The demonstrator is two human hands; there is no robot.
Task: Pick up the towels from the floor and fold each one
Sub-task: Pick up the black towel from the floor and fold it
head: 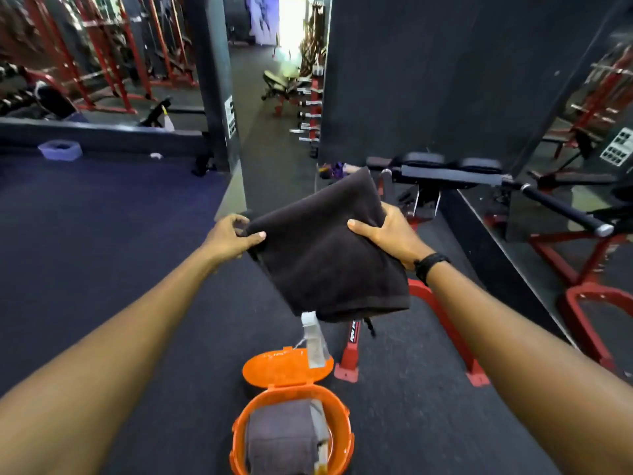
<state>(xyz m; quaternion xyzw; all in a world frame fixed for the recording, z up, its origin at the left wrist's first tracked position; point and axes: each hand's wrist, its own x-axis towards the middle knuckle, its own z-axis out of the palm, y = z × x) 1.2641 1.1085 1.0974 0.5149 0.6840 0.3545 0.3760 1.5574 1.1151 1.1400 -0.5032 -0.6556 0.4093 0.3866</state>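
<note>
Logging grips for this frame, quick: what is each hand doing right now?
Left hand: pinches the left edge of the dark towel, thumb on top.
Right hand: grips the towel's right edge, thumb on top.

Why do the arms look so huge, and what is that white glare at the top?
Head view: the wide-angle lens stretches the forearms near the edges; the bright doorway is overexposed; the dark towel held by the left hand and right hand stays fairly sharp; the distant racks look blurred.

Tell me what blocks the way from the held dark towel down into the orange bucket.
Nothing visible blocks it. The dark brown towel hangs above the open orange plastic bucket, which already holds a folded grey towel.
</note>
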